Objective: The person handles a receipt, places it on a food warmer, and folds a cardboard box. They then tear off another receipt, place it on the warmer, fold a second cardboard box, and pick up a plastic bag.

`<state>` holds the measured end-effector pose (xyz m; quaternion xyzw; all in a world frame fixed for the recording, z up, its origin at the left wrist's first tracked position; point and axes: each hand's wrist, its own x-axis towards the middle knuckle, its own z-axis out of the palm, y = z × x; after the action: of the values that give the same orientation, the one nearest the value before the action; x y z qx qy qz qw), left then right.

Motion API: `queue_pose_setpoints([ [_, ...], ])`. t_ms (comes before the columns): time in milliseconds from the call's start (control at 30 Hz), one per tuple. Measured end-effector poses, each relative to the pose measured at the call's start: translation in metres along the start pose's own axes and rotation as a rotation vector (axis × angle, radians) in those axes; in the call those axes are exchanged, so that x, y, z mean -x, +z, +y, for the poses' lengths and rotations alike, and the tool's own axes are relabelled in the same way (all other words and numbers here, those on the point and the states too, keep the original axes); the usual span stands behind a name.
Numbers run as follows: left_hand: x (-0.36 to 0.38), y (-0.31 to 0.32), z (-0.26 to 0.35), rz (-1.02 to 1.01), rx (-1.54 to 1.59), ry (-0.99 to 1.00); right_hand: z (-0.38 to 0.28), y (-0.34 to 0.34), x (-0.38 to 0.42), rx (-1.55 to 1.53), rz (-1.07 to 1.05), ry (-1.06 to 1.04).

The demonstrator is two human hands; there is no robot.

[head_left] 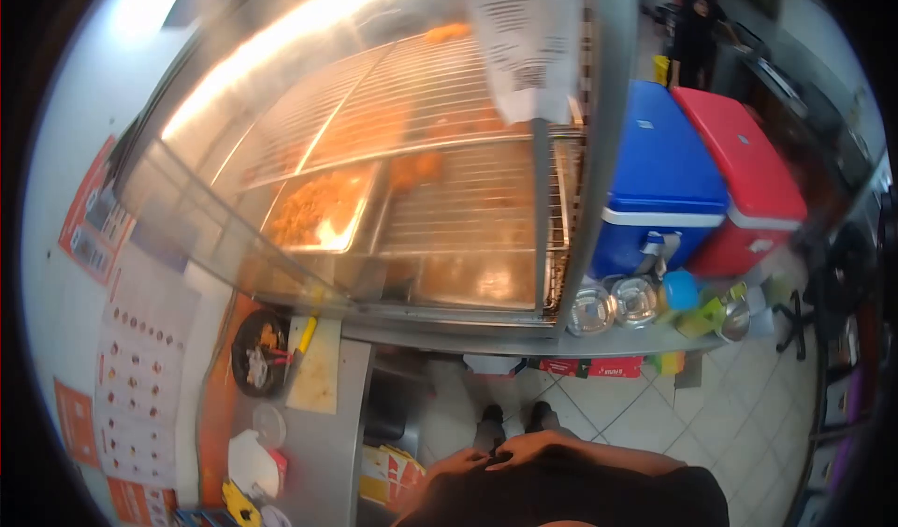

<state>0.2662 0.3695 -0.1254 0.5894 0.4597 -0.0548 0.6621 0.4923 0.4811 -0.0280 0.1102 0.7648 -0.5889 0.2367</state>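
My left hand [460, 462] and my right hand [520, 448] are close together in front of my waist, at the bottom of the head view. Their fingers are small and partly hidden, so I cannot make out whether they hold anything. Before me stands a lit glass food warmer [383, 326] with wire racks [449, 87]. Inside, a metal tray [360, 204] contains orange-brown fried pieces [313, 204]. Both hands are apart from the warmer. Below them my dark shoes [540, 413] show on the tiled floor.
On the left counter, a yellow-handled knife [304, 340] lies by a cutting board [320, 377] and a black bowl [257, 349]. To the right stand a blue cooler [659, 162], a red cooler [748, 181] and clear plastic containers [636, 301]. Another person [697, 31] is in the back.
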Motion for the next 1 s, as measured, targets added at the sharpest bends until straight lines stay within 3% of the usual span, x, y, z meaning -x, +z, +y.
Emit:
queue_pose_setpoints([
  [67,-0.011,0.011,-0.040,0.229,0.235,0.098,-0.007,0.000,0.005,-0.072,-0.011,0.072],
  [100,0.013,0.006,0.015,0.315,0.256,0.017,-0.002,0.006,0.004,-0.103,0.100,-0.030],
  [167,0.013,-0.010,0.017,0.255,0.233,0.073,0.003,0.007,0.003,-0.145,0.249,-0.136],
  [200,0.012,-0.014,0.019,0.216,0.257,0.131,0.008,0.006,0.003,-0.204,0.229,-0.176],
  [233,0.013,-0.018,0.042,0.309,0.193,0.139,0.011,0.007,0.006,-0.266,0.199,-0.215],
  [333,-0.022,-0.031,0.045,0.307,0.203,0.037,0.021,0.013,0.023,-0.404,0.265,-0.201],
  [367,-0.032,-0.029,0.043,0.304,0.214,0.031,0.020,0.019,0.027,-0.356,0.383,-0.215],
  [433,-0.053,-0.029,0.047,0.369,0.153,0.341,0.024,0.025,0.028,-0.330,0.422,-0.191],
  [533,-0.057,-0.040,0.069,0.436,0.013,0.285,0.020,0.023,0.034,-0.226,0.461,-0.109],
  [600,-0.070,-0.035,0.049,0.480,0.052,0.377,0.025,0.025,0.021,-0.042,0.495,-0.052],
  [633,-0.076,-0.035,0.035,0.512,-0.090,0.394,0.016,0.021,0.026,-0.062,0.560,-0.084],
  [700,-0.059,-0.031,0.036,0.577,0.021,0.450,0.014,0.011,0.022,-0.007,0.620,-0.250],
  [767,-0.024,-0.023,0.044,0.722,0.044,0.337,-0.002,-0.006,0.023,-0.149,0.541,-0.088],
  [800,-0.022,-0.011,0.032,0.953,0.083,0.363,0.004,-0.010,0.014,-0.146,0.536,-0.080],
  [833,-0.004,-0.008,0.035,1.044,0.137,0.292,-0.003,-0.022,0.011,-0.147,0.452,0.005],
  [867,0.015,-0.005,0.034,1.111,0.171,0.230,0.016,-0.023,0.001,-0.075,0.479,-0.040],
  [900,0.027,0.006,0.022,1.181,0.219,0.185,-0.007,-0.031,-0.001,-0.062,0.408,0.037],
  [1000,0.068,0.024,-0.012,1.642,0.486,0.119,-0.013,-0.035,-0.033,0.097,0.261,0.015],
])
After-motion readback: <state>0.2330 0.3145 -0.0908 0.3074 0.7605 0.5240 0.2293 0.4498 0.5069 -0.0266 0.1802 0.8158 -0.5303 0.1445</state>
